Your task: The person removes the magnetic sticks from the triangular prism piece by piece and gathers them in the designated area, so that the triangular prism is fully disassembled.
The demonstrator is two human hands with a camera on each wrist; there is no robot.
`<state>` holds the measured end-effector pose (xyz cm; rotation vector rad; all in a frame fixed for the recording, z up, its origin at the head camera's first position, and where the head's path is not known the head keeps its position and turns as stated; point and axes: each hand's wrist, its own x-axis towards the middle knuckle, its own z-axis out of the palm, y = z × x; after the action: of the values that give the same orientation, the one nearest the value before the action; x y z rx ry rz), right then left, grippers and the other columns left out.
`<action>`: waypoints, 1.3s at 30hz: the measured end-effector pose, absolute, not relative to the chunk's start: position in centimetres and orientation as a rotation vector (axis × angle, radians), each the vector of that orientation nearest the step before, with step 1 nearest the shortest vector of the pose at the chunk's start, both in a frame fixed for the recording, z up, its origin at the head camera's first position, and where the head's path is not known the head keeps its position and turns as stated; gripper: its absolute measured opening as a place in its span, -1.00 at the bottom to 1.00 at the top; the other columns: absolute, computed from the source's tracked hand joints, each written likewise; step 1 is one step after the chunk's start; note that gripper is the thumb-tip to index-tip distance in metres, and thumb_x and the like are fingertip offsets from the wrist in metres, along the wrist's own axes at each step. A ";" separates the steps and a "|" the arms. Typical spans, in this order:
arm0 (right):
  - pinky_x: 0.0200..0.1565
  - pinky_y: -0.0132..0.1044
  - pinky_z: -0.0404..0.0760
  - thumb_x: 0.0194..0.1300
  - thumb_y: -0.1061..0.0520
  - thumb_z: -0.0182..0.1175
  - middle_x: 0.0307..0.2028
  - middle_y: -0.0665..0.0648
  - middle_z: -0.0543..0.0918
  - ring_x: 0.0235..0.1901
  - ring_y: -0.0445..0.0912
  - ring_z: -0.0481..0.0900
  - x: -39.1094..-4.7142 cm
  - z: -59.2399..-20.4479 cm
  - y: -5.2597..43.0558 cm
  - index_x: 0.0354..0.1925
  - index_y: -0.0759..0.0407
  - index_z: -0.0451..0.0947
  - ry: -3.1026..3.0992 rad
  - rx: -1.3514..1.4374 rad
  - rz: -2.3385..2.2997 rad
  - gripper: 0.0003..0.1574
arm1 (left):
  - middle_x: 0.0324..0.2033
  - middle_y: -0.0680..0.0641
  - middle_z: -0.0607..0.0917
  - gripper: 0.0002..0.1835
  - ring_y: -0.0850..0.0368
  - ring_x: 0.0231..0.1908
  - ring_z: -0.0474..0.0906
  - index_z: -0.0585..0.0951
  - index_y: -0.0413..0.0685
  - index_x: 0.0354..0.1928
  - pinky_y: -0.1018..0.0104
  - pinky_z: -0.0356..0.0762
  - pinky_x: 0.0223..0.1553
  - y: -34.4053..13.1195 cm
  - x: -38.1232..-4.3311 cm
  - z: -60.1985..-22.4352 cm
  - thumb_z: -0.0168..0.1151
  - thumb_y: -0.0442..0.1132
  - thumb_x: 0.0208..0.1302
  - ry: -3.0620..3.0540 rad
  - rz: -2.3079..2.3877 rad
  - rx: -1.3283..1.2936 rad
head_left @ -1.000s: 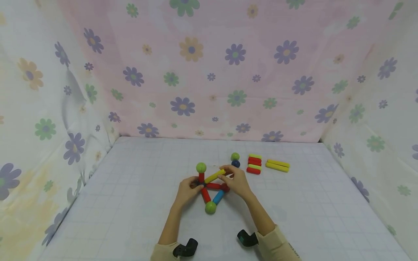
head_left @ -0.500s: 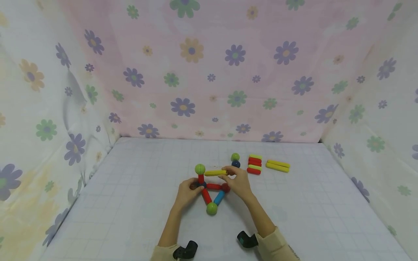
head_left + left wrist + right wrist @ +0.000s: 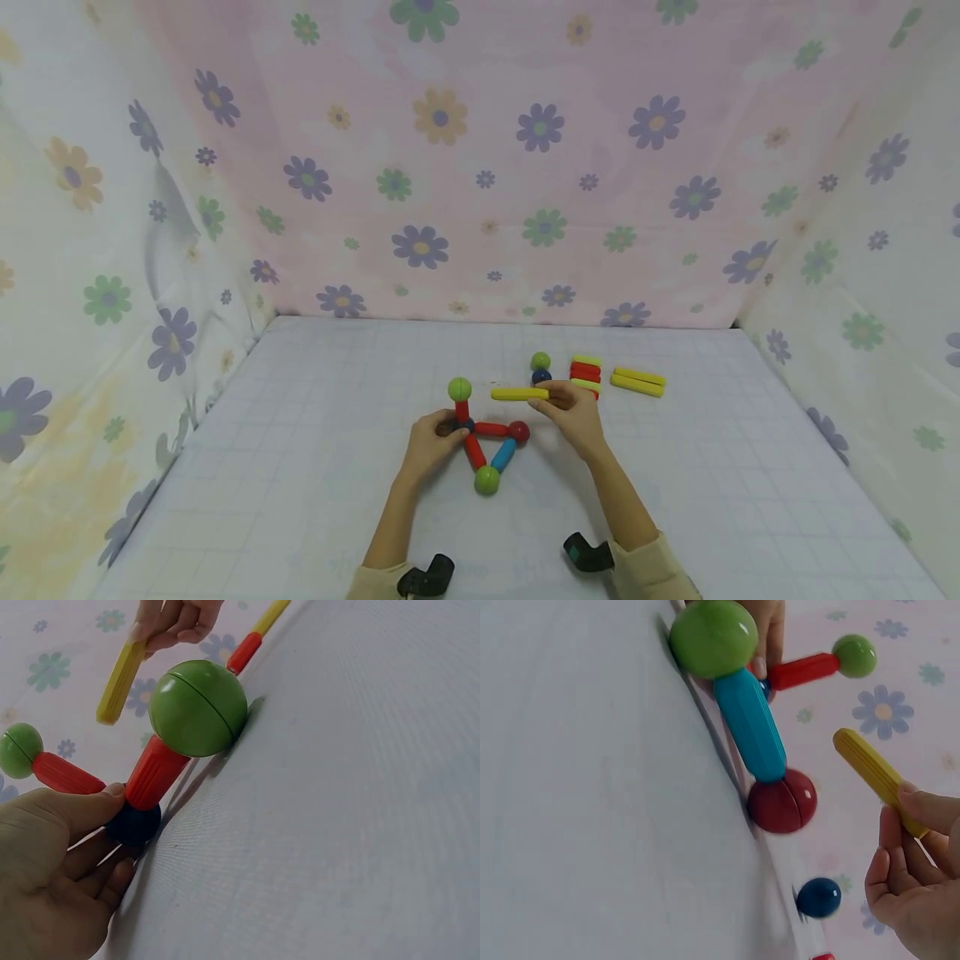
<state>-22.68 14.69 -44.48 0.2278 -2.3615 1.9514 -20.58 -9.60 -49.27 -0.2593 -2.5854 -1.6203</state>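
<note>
My left hand (image 3: pixel 431 446) grips the dark blue ball (image 3: pixel 135 823) at one corner of a triangle of sticks and balls. Two red sticks (image 3: pixel 491 429) and a blue stick (image 3: pixel 751 724) form its sides, joined by a green ball (image 3: pixel 487 480) and a red ball (image 3: pixel 519 431). From the dark blue ball a short red stick (image 3: pixel 804 671) rises, topped by another green ball (image 3: pixel 460 389). Pinched by one end, a yellow stick (image 3: pixel 519 393) lies level in my right hand (image 3: pixel 573 417), held in the air apart from the structure.
Behind the right hand, a loose green ball (image 3: pixel 540 361) and a blue ball (image 3: pixel 819 898) sit on the table (image 3: pixel 337 375). A row of short red and light yellow sticks (image 3: pixel 586 367) lies beside them, then two longer yellow sticks (image 3: pixel 637 381). Flowered cloth (image 3: pixel 480 208) walls the table.
The yellow stick first slanted down to the dark blue ball, then swung level near the upper green ball. My right hand has now drawn it away to the right. My left hand stays put.
</note>
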 end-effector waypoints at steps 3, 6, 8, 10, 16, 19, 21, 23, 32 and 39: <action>-0.16 -0.50 0.56 0.12 0.28 0.33 -0.17 0.23 0.65 -0.26 -0.25 0.62 -23.1 -45.4 16.3 -0.05 0.48 0.52 -2.328 0.175 1.963 -0.56 | -0.13 -0.28 0.66 -0.65 -0.10 -0.16 0.59 0.57 -0.40 -0.03 0.10 0.57 -0.11 -9.6 -20.6 -49.3 0.28 -0.37 0.14 -2.579 -1.624 -0.257; -0.17 -0.50 0.57 0.11 0.28 0.33 -0.18 0.17 0.66 -0.27 -0.30 0.61 -23.3 -45.8 18.1 -0.03 0.50 0.51 -2.323 0.121 1.943 -0.53 | -0.13 -0.28 0.66 -0.65 -0.10 -0.16 0.60 0.57 -0.40 -0.03 0.11 0.57 -0.11 -9.6 -20.5 -49.2 0.28 -0.37 0.13 -2.573 -1.627 -0.259; -0.16 -0.51 0.56 0.12 0.26 0.34 -0.19 0.12 0.65 -0.27 -0.32 0.59 -23.2 -45.8 19.4 -0.01 0.47 0.51 -2.339 0.055 1.923 -0.52 | -0.13 -0.28 0.66 -0.65 -0.10 -0.16 0.60 0.57 -0.39 -0.03 0.11 0.57 -0.11 -9.6 -20.5 -49.2 0.28 -0.37 0.14 -2.571 -1.629 -0.265; -0.16 -0.55 0.53 0.16 0.17 0.32 -0.16 0.09 0.64 -0.26 -0.35 0.56 -23.1 -45.7 20.8 0.03 0.44 0.49 -2.387 -0.010 1.878 -0.48 | -0.13 -0.27 0.66 -0.65 -0.09 -0.15 0.59 0.57 -0.38 -0.02 0.11 0.57 -0.10 -9.5 -20.5 -49.2 0.28 -0.36 0.14 -2.575 -1.626 -0.262; -0.16 -0.63 0.46 0.24 0.05 0.26 -0.09 0.13 0.62 -0.27 -0.44 0.53 -22.9 -45.6 25.3 0.13 0.41 0.43 -2.484 -0.141 1.741 -0.39 | -0.13 -0.27 0.66 -0.64 -0.10 -0.15 0.59 0.56 -0.38 -0.01 0.11 0.57 -0.10 -9.4 -20.5 -49.3 0.28 -0.36 0.14 -2.573 -1.635 -0.278; -0.19 -0.64 0.47 0.25 0.09 0.24 -0.19 -0.02 0.65 -0.30 -0.47 0.53 -22.9 -45.9 27.5 0.14 0.44 0.40 -2.480 -0.163 1.714 -0.40 | -0.12 -0.28 0.66 -0.64 -0.10 -0.15 0.59 0.56 -0.39 -0.01 0.10 0.56 -0.09 -9.5 -20.5 -49.3 0.28 -0.36 0.14 -2.567 -1.648 -0.273; -0.22 -0.65 0.47 0.26 0.10 0.24 -0.26 -0.18 0.64 -0.31 -0.48 0.53 -22.8 -46.2 28.7 0.14 0.45 0.39 -2.475 -0.186 1.696 -0.40 | -0.12 -0.28 0.66 -0.64 -0.11 -0.14 0.59 0.56 -0.39 -0.01 0.09 0.56 -0.08 -9.5 -20.6 -49.3 0.28 -0.36 0.14 -2.563 -1.655 -0.270; -0.24 -0.65 0.47 0.25 0.07 0.24 -0.33 -0.30 0.60 -0.32 -0.50 0.52 -22.8 -46.5 29.8 0.15 0.44 0.39 -2.481 -0.214 1.671 -0.38 | -0.11 -0.28 0.66 -0.63 -0.12 -0.13 0.59 0.56 -0.38 0.00 0.08 0.55 -0.06 -9.6 -20.6 -49.3 0.28 -0.36 0.14 -2.563 -1.657 -0.265; -0.33 -0.58 0.50 0.28 0.09 0.21 -0.31 -0.20 0.61 -0.37 -0.53 0.46 -23.2 -47.6 31.9 0.16 0.44 0.39 -2.541 -0.354 1.587 -0.41 | -0.08 -0.28 0.64 -0.61 -0.14 -0.08 0.57 0.55 -0.38 0.02 0.07 0.53 -0.02 -9.5 -20.5 -49.4 0.29 -0.33 0.15 -2.563 -1.664 -0.246; -0.32 -0.62 0.46 0.29 0.08 0.19 0.03 0.32 0.52 -0.35 -0.54 0.35 -23.7 -48.2 31.8 0.15 0.39 0.43 -2.606 -0.402 1.474 -0.45 | -0.09 -0.28 0.65 -0.61 -0.13 -0.09 0.58 0.55 -0.39 0.01 0.09 0.54 -0.04 -9.4 -20.4 -49.5 0.29 -0.34 0.15 -2.559 -1.669 -0.242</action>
<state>-23.71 31.82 -48.15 -0.4024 -2.6058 1.4744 -20.40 -9.37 -49.46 -0.2424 -2.5589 -1.6691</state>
